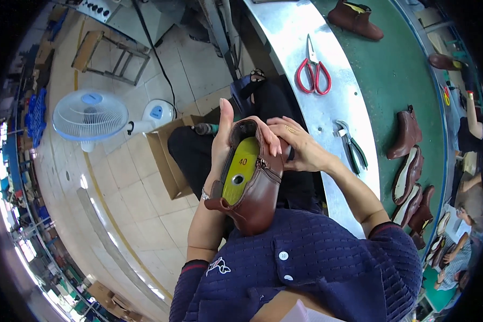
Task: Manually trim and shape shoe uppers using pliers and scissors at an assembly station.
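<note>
A brown leather ankle boot [258,199] is held up in front of my chest, its opening facing me and a zipper on its side. Inside it shows a yellow-green shoe last [235,189] with a metal-rimmed hole. My left hand [223,140] is wrapped around the boot's left and far side, thumb pointing away from me. On the right side, my right hand [307,149] grips the boot, its fingers bent over the far end; some fingertips are hidden.
Red-handled scissors [314,72] and dark-handled pincers [352,146] lie on the metal bench edge [335,48] at my right. Beyond runs a green belt [375,70] with several brown boots [404,133]. A fan [91,114] and a cardboard box [166,161] stand left. Other people work far right.
</note>
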Motion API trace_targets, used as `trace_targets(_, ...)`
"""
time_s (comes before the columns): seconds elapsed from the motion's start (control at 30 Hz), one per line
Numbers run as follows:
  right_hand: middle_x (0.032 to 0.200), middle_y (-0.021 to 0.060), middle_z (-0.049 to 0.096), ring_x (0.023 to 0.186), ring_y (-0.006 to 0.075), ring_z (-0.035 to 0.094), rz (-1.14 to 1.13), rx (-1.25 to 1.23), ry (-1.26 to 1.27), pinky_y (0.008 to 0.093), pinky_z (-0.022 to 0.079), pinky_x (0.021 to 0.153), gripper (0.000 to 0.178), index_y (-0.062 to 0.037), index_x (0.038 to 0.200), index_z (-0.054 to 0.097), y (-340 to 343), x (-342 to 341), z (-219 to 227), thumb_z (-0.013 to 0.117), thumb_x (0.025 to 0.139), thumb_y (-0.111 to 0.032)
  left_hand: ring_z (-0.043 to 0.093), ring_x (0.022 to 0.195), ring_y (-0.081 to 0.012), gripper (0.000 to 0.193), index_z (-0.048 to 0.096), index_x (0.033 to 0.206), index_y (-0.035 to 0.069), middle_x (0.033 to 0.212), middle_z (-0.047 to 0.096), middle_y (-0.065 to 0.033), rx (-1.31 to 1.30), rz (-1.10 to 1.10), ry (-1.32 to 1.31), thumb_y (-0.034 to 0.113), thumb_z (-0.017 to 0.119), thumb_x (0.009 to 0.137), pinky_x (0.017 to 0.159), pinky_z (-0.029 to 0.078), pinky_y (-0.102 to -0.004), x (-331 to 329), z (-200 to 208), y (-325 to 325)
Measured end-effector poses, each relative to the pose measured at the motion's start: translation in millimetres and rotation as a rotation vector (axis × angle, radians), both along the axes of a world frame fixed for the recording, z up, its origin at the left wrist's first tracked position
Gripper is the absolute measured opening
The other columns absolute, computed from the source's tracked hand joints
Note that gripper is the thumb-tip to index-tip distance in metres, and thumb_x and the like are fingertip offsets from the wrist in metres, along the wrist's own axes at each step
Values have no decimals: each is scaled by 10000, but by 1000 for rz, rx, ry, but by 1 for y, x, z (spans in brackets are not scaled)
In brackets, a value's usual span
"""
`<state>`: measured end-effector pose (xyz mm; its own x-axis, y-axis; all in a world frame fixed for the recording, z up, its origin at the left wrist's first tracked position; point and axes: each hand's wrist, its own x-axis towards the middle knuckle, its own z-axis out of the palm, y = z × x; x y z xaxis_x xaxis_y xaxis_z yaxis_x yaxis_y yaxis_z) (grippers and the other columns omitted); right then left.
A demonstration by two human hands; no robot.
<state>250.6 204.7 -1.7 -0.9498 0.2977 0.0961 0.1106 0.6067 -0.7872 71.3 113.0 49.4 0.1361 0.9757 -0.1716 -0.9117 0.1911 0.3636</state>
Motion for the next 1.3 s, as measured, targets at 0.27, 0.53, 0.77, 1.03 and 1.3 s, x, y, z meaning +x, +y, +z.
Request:
trace_targets(0.27, 1119, 110, 642, 1045, 166, 591, -333, -675, 10, 318, 448, 948, 682, 24, 1197, 577, -23, 55, 9, 872, 639, -236, 522, 1215, -325, 611, 429, 1385, 53, 1336, 528, -161, -94, 279, 194, 522, 362, 999, 1026, 428, -455, -3, -20, 22)
trace_targets(0.53, 1013, 60, 684, 862, 100, 621, -1249, -809, 273, 264, 497, 779, 480, 24, 1151, 647, 20, 126, -1, 795, 776, -236, 551, 1161, -339, 548, 484, 1278, 16, 1282, 538, -170, -287, 153, 353, 480, 348, 1018, 989, 435, -454, -10, -66, -8)
trace_targets(0.77, 853, 171, 691, 705, 274, 669, -1701, -9, 115, 380, 513, 630, 653, 33, 1176, 567, 160, 196, -56, 764, 725, -396, 552, 1149, -339, 432, 503, 1243, 41, 1265, 546, -174, -293, 145, 417, 397, 398, 1022, 961, 459, -442, -27, -76, -12)
trace_targets(1.03, 949, 292, 651, 862, 458, 643, -1823, 34, -202, 525, 514, 781, 790, -21, 1386, 339, 211, 172, -102, 673, 762, -370, 543, 1140, -315, 393, 538, 1261, 80, 1267, 560, -121, -354, 19, 431, 364, 480, 996, 1000, 433, -436, -45, -122, -12)
trace_targets(1.3, 1355, 237, 442, 1197, 403, 500, -1489, 414, -109, 456, 432, 991, 839, 13, 1384, 344, 247, 139, -24, 780, 692, -176, 470, 1271, -317, 434, 477, 1335, 76, 1357, 526, -112, -351, -232, 508, 371, 397, 1027, 1105, 343, -452, -34, -105, 25)
